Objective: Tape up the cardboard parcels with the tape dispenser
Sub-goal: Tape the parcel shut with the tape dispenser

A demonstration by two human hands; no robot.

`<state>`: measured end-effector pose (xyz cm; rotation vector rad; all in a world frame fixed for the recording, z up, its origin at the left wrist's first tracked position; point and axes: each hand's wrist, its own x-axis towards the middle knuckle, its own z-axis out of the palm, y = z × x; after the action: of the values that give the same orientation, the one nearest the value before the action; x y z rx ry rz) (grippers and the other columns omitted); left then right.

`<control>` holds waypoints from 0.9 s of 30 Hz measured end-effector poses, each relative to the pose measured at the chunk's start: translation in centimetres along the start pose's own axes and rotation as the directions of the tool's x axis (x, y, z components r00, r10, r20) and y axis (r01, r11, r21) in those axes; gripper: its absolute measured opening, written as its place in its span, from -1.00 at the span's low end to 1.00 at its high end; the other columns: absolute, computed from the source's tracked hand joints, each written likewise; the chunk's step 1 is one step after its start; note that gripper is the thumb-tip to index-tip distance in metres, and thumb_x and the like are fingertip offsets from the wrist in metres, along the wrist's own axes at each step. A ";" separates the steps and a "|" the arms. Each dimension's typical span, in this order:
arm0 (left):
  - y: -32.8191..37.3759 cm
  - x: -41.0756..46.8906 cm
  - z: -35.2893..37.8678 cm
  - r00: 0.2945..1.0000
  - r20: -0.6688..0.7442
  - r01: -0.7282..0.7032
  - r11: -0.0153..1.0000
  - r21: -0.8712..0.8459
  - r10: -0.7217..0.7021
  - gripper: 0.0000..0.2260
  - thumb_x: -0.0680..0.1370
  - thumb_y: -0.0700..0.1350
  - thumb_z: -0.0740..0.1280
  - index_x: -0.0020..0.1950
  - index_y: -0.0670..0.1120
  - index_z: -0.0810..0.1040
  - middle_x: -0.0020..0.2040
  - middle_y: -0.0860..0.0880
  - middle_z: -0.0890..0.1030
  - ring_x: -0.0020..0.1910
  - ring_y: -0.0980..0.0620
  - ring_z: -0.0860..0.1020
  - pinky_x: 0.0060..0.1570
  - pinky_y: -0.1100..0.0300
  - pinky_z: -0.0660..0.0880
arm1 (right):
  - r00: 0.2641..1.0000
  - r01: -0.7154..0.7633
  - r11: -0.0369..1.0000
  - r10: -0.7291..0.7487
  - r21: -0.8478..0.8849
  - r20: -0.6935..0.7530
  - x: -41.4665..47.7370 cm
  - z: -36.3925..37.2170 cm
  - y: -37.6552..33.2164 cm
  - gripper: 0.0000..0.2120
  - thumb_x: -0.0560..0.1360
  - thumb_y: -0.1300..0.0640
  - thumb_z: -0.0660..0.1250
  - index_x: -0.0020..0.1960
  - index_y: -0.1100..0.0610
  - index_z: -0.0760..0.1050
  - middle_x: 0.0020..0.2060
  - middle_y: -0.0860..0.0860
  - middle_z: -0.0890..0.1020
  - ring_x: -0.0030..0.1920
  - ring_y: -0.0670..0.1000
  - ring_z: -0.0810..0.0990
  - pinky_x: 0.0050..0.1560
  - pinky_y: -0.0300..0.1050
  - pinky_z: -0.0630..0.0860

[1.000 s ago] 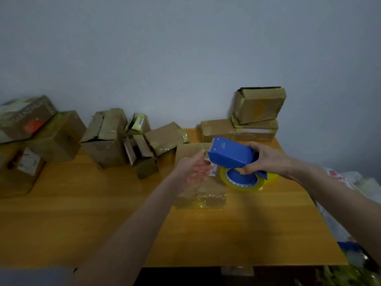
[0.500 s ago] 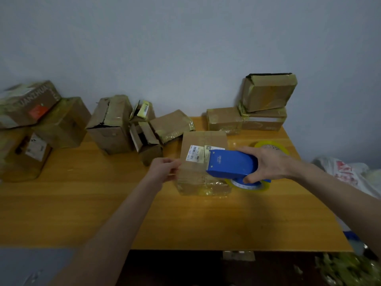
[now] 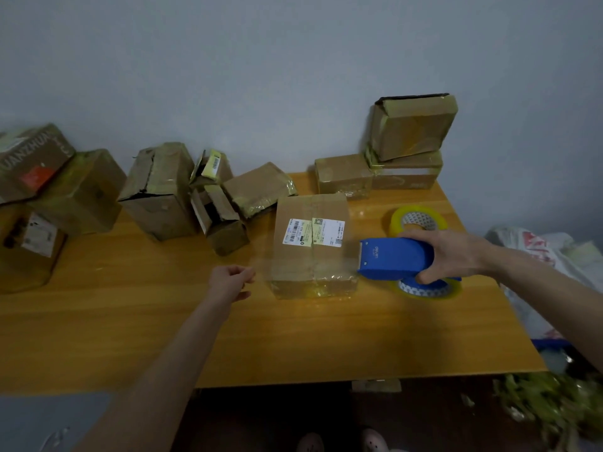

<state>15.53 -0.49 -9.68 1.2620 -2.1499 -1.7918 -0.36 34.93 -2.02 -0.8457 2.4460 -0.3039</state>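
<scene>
In the head view, a brown cardboard parcel (image 3: 311,252) stands near the middle of the wooden table (image 3: 293,337). Its top face carries a white shipping label (image 3: 313,232) with a barcode and small print, a seam runs down the middle of the top, and glossy yellowish tape wraps its near lower edge in wrinkles. The right hand (image 3: 453,256) grips the tape dispenser (image 3: 394,257) just to the right of the parcel, fingers curled over and under its body. The dispenser is bright blue plastic with a rounded back, a small pale logo on its side and a flat mouth facing the parcel. Beneath it sits its roll of tape (image 3: 424,288), clear with a yellow tint, around a blue hub and a white patterned core. A faint clear strip of tape (image 3: 264,272) stretches from the dispenser's mouth leftward across the near part of the parcel's top to the left hand (image 3: 230,282), whose thumb and fingertips pinch its free end just left of the parcel, above the table. A spare roll (image 3: 417,219) of the same yellowish tape lies on the table behind the dispenser. Worn, partly torn boxes (image 3: 156,190) crowd the table's left and back, and three more taped boxes (image 3: 411,132) sit at the back right corner against the grey wall (image 3: 293,76).
</scene>
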 end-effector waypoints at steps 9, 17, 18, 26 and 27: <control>-1.0 0.1 1.0 0.999 0.025 0.041 0.999 0.023 -0.042 -0.90 0.54 -0.18 0.38 -0.07 -0.22 0.56 -0.22 -0.07 0.53 -0.22 0.07 0.44 -0.32 0.21 0.50 | 0.997 -0.015 0.997 0.021 -0.081 0.069 1.5 0.3 0.9 -0.27 0.32 0.02 0.49 0.40 -0.17 0.24 -0.09 -0.24 0.49 -0.13 -0.14 0.50 -0.16 -0.23 0.44; -1.8 0.9 1.9 0.997 0.037 0.064 0.996 0.059 -0.066 -0.89 0.54 -0.15 0.38 -0.12 -0.18 0.55 -0.21 -0.06 0.55 -0.22 0.07 0.45 -0.36 0.24 0.47 | 0.991 -0.048 0.996 0.057 -0.076 0.121 2.8 1.3 1.9 -0.27 0.32 0.03 0.49 0.41 -0.14 0.25 0.01 -0.13 0.53 -0.06 -0.08 0.51 -0.11 -0.19 0.44; -1.9 1.0 2.0 0.997 0.038 0.063 0.996 0.065 -0.066 -0.88 0.54 -0.14 0.38 -0.15 -0.17 0.54 -0.22 -0.06 0.55 -0.22 0.07 0.45 -0.36 0.24 0.46 | 0.990 -0.058 0.994 0.070 -0.097 0.126 3.0 1.4 1.9 -0.27 0.32 0.01 0.49 0.41 -0.16 0.24 0.00 -0.14 0.52 -0.08 -0.09 0.50 -0.15 -0.21 0.43; -2.4 1.5 3.1 0.997 0.036 0.071 0.994 0.089 -0.074 -0.85 0.56 -0.11 0.36 -0.17 -0.14 0.52 -0.25 -0.03 0.55 -0.27 0.09 0.43 -0.37 0.22 0.44 | 0.975 -0.106 0.980 0.136 -0.169 0.176 4.2 2.9 1.7 -0.24 0.33 -0.06 0.46 0.44 -0.18 0.18 0.01 -0.08 0.50 -0.05 0.01 0.51 -0.06 -0.02 0.54; -2.6 1.6 3.2 0.996 0.042 0.078 0.992 0.094 -0.082 -0.86 0.56 -0.11 0.35 -0.15 -0.14 0.52 -0.24 -0.02 0.55 -0.26 0.09 0.43 -0.36 0.21 0.44 | 0.973 -0.110 0.980 0.140 -0.164 0.185 4.3 3.1 1.7 -0.23 0.33 -0.05 0.45 0.44 -0.18 0.17 0.00 -0.09 0.49 -0.04 0.02 0.51 -0.04 -0.01 0.54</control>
<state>14.13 1.11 -13.55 1.3586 -2.2628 -1.7867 -2.34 33.42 -6.96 -0.7421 2.3461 0.0144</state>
